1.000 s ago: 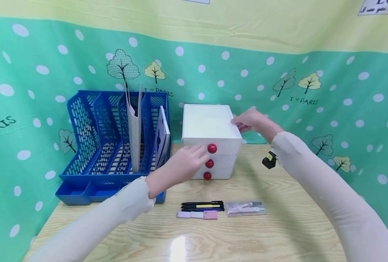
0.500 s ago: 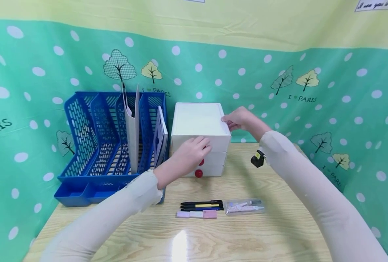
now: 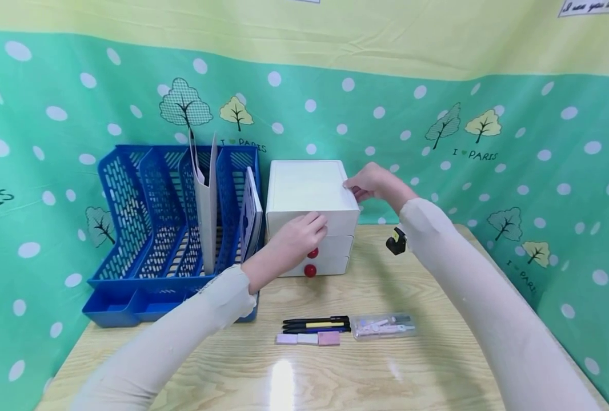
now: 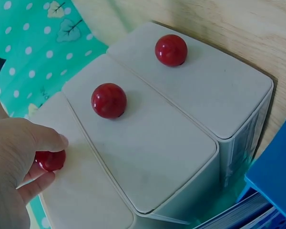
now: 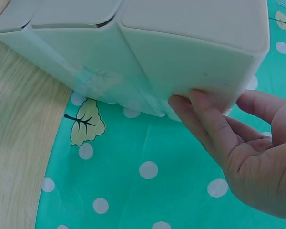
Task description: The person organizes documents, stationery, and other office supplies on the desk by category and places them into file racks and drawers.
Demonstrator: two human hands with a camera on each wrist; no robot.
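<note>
A white three-drawer box (image 3: 307, 184) with round red knobs stands on the table, its drawers looking closed. My left hand (image 3: 295, 237) pinches the top knob (image 4: 55, 162) between thumb and fingers; the head view hides that knob behind the hand. Below it, the middle knob (image 4: 108, 100) and lower knob (image 4: 171, 50) are free. At the box's right side, my right hand (image 3: 373, 181) lays its extended fingers (image 5: 212, 121) against the side wall, with the thumb at the top edge.
A blue file organizer (image 3: 111, 311) holding a folder (image 3: 207, 222) and thin books (image 3: 250, 217) stands close left of the box. In front lie several pens (image 3: 317, 324), small pastel blocks (image 3: 307, 339) and a clear case (image 3: 383, 326). A patterned curtain (image 3: 397, 131) hangs behind.
The drawer box has shifted left on the table, toward the organizer, and my right hand has moved left with it. My left hand has closed over the top knob.
</note>
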